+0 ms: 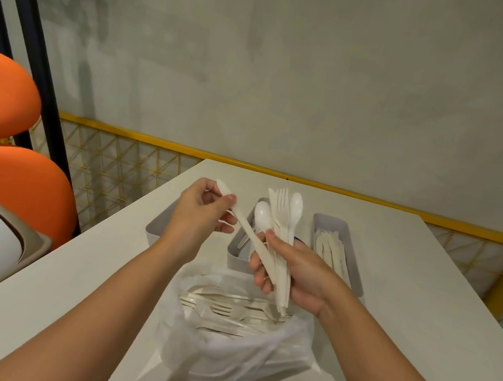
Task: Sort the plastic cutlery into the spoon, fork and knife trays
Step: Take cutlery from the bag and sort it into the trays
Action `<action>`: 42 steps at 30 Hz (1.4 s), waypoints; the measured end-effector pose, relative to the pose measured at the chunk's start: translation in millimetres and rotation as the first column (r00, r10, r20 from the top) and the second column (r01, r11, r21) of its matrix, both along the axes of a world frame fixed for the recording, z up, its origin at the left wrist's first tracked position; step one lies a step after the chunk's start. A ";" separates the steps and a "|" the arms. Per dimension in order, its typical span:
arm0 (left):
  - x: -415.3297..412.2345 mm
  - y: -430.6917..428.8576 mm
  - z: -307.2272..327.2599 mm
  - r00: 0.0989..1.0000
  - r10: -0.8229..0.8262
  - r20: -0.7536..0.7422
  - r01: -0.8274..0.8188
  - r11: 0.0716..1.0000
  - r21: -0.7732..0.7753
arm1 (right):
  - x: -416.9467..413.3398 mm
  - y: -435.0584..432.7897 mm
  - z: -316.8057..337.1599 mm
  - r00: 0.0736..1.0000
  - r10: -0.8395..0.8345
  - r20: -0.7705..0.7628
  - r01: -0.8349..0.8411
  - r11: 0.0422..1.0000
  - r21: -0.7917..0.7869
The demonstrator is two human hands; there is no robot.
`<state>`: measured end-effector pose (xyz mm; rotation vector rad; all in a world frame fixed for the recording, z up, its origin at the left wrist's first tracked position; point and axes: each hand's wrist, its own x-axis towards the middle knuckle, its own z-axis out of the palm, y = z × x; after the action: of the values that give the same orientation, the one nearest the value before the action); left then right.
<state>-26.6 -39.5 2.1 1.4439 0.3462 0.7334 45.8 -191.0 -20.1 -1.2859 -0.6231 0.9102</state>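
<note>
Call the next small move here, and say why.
Probably: the left hand draws the knife clear of the bundle gripped by the right hand, then carries it to the right tray. The left hand pinches the knife's upper end, while its lower end sits among the bundle's spoons and forks. That tray seems to hold knives.

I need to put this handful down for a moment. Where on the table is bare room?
Bare table lies right of the right tray and the bag, out to the edge. Another patch lies left of the bag, before the left tray. The middle is crowded: bag, middle tray, left hand and right hand.
</note>
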 end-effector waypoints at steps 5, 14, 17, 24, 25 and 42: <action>-8.7 11.1 7.0 0.995 0.053 0.090 -0.048 0.997 -0.060 | 12.2 -4.2 -6.9 0.992 -0.077 -0.101 0.084 0.994 0.065; -27.9 26.9 3.5 0.792 -0.244 -0.559 0.508 0.771 0.384 | 22.7 -6.0 -6.5 0.959 -0.234 -0.159 0.250 0.964 0.090; -28.9 11.4 -4.6 0.611 -0.316 -0.725 0.701 0.642 0.311 | 20.9 -2.1 -5.1 0.963 -0.218 -0.158 0.234 0.968 0.092; -16.2 -11.6 -14.2 0.825 -0.281 -0.489 0.370 0.925 0.092 | 16.7 1.5 -5.1 0.958 -0.142 -0.250 0.168 0.982 0.085; -13.4 -17.3 -13.1 0.855 -0.262 -0.448 0.328 0.942 0.073 | 16.1 1.9 -6.2 0.957 -0.129 -0.261 0.158 0.983 0.095; 22.9 -49.3 -17.1 0.962 0.027 -0.272 0.035 0.974 0.222 | 5.7 -2.6 -13.7 0.983 0.006 -0.185 0.015 0.993 0.115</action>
<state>-3.6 -88.8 -15.0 1.7675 0.4851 0.5822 51.4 -193.7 -33.7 -1.0846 -0.5188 0.9635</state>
